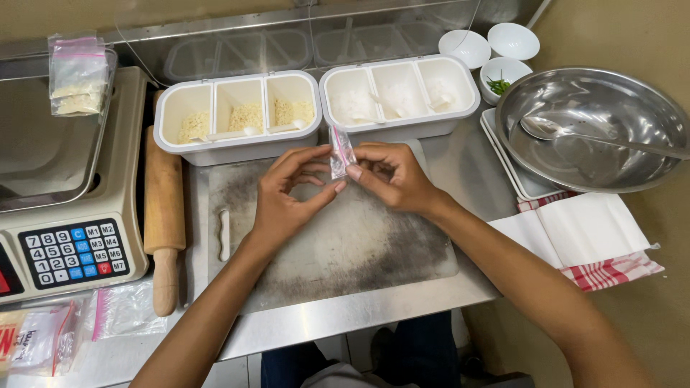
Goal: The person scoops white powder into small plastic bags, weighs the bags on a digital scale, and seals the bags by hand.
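Both hands hold a small clear zip bag (341,151) upright above the far edge of the worn cutting board (338,244); the left hand (287,197) pinches its lower edge between thumb and forefinger, remaining fingers loosely curled. The right hand (392,176) grips its side with closed fingertips; behind the board stand two white three-compartment containers (237,115); left of it lies a wooden rolling pin (163,215).

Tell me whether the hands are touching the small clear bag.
Touching: in the head view, both the left hand and right hand pinch the small clear bag between their fingertips.
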